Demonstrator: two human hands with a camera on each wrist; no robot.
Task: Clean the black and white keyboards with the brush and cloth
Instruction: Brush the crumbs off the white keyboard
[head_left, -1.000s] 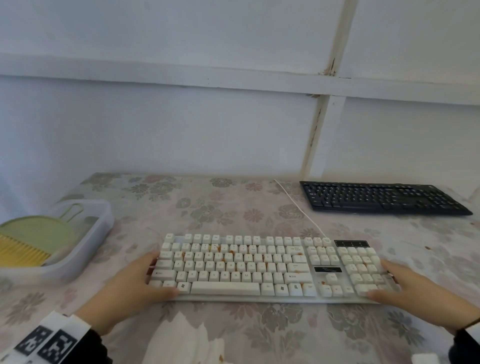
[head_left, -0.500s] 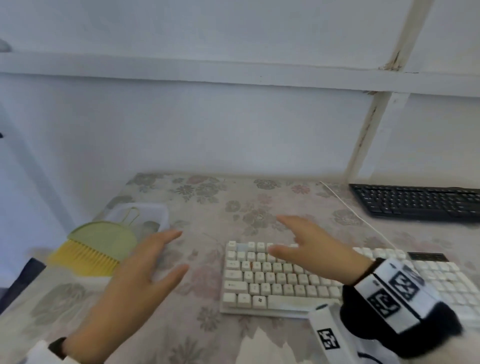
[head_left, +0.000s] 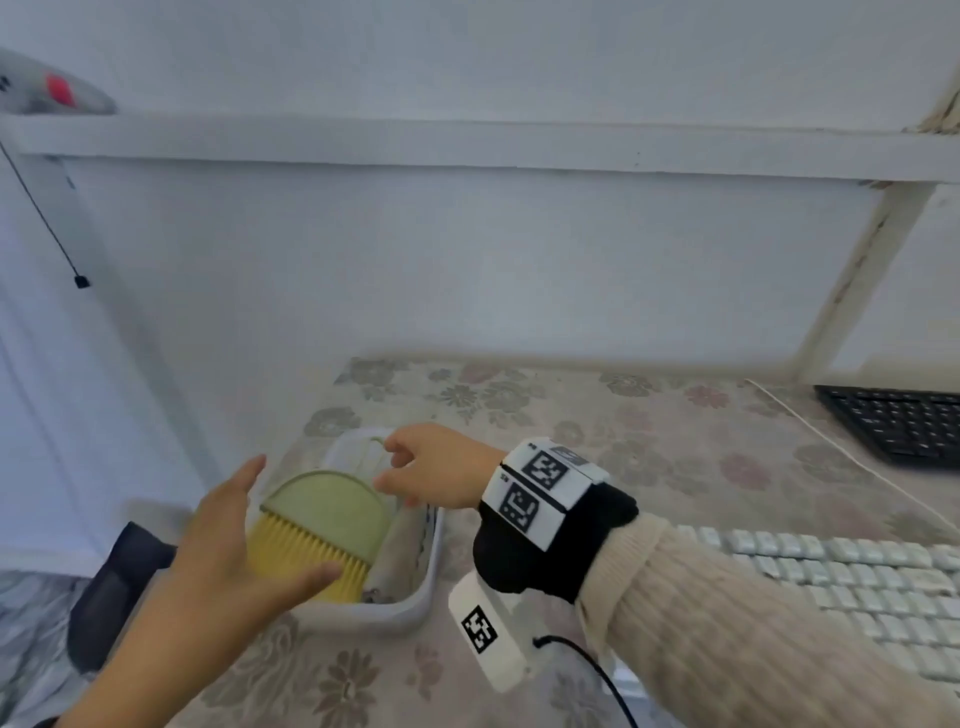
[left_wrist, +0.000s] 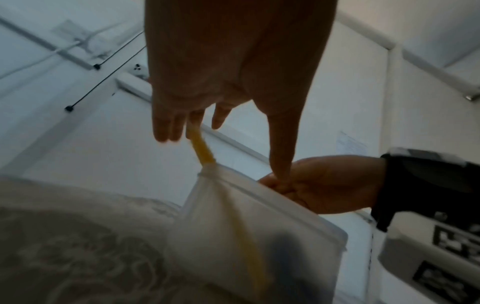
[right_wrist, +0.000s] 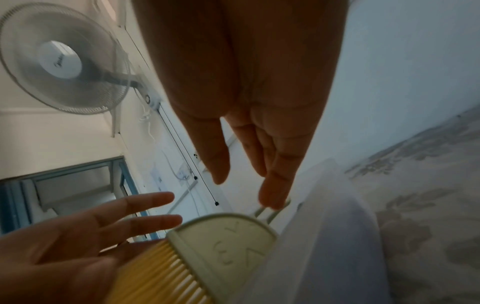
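Note:
A green brush (head_left: 327, 512) with yellow bristles lies in a white plastic bin (head_left: 415, 608) at the table's left. My left hand (head_left: 288, 519) is open, its palm against the bristles. From the right, my right hand (head_left: 387, 465) reaches over the bin. Its fingertips (right_wrist: 271, 200) touch the brush's wire loop handle (right_wrist: 267, 214) while the thumb stands apart. The white keyboard (head_left: 841, 577) lies under my right forearm at the lower right. The black keyboard (head_left: 904, 421) sits at the far right edge. No cloth is in view.
A white cable (head_left: 831, 452) runs across the flowered tablecloth (head_left: 649, 415) toward the keyboards. A black object (head_left: 119, 587) sits beyond the table's left edge. The wall stands close behind. A wall fan (right_wrist: 62, 59) shows in the right wrist view.
Both hands left the white keyboard and moved left to the bin. The left hand now lies against the bristles, the right hand at the loop handle. My head turned left.

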